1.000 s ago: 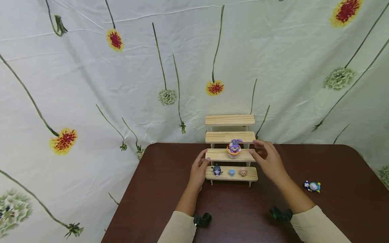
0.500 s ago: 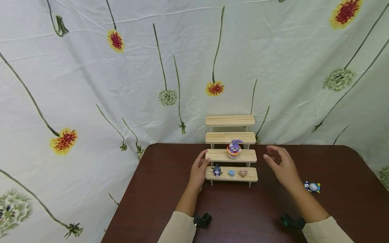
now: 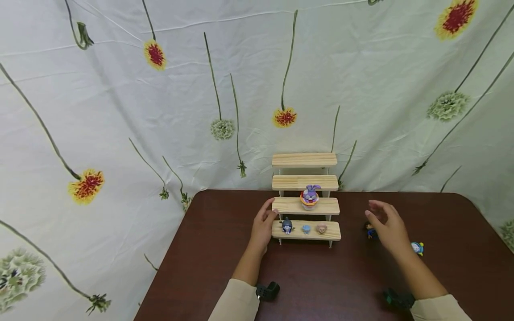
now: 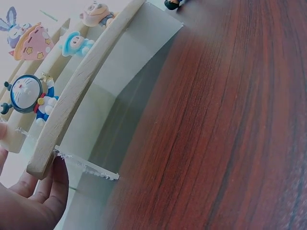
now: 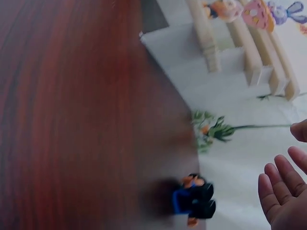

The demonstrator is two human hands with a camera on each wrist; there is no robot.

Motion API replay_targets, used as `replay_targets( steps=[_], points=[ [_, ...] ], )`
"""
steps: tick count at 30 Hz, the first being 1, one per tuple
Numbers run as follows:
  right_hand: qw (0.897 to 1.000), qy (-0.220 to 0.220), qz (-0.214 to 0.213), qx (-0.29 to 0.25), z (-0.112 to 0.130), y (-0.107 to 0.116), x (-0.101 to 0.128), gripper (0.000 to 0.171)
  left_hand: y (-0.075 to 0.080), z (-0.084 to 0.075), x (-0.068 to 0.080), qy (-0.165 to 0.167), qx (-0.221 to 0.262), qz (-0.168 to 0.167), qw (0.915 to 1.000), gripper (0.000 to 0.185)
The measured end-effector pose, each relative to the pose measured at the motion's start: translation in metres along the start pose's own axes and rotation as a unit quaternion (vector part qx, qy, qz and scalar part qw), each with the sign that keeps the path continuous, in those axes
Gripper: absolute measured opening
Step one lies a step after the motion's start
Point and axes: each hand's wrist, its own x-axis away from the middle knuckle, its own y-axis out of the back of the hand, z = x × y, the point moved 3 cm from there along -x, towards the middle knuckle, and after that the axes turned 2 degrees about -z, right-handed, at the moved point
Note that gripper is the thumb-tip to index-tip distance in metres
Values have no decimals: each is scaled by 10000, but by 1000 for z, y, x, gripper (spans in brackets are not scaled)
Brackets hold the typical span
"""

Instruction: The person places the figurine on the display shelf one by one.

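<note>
A four-step wooden display stand (image 3: 304, 159) stands at the table's back. My left hand (image 3: 262, 227) grips its left end; in the left wrist view, the fingers (image 4: 58, 184) curl under the lowest plank. On the second step sits a purple rabbit figurine (image 3: 310, 196). The bottom step holds a dark-blue-headed figurine (image 3: 287, 225), a small light-blue one (image 3: 306, 229) and a pinkish one (image 3: 321, 228). My right hand (image 3: 388, 229) is held over the table right of the stand, fingers relaxed, holding nothing. Beside it is a dark-haired figurine in blue (image 3: 370, 231), partly hidden.
A turquoise and yellow toy (image 3: 418, 248) lies right of my right forearm, which covers part of it. Behind the dark brown table (image 3: 313, 276) hangs a pale flower-print cloth (image 3: 180, 98). A black wrist strap (image 3: 267, 291) shows by the left sleeve.
My right hand has moved away from the stand's right end, rightward and a little nearer. The dark-haired figurine has come into sight beside it. My left hand has stayed on the stand.
</note>
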Motion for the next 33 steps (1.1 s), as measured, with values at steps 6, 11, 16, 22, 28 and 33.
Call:
replay_targets(
  steps=[6,11,16,22,28,33],
  points=[
    [9990,-271,228,269,-12,3,4,50,0,-1,1,-11,-19,-35,10000,44],
    [9963,-491,554,446,-23,2,7,51,0,0,0,-2,-27,-53,10000,44],
    [9889,-831,1130,500,-35,0,11,62,0,0,1,18,-21,-16,10000,44],
    [9804,-1075,1516,661,-45,-1,13,71,0,-1,1,25,15,19,10000,45],
    [9789,-1135,1552,692,-48,-3,14,69,0,0,1,3,84,3,10000,44],
    [9778,-1187,1567,724,-49,-4,14,69,0,1,0,-15,102,7,9999,44]
  ],
)
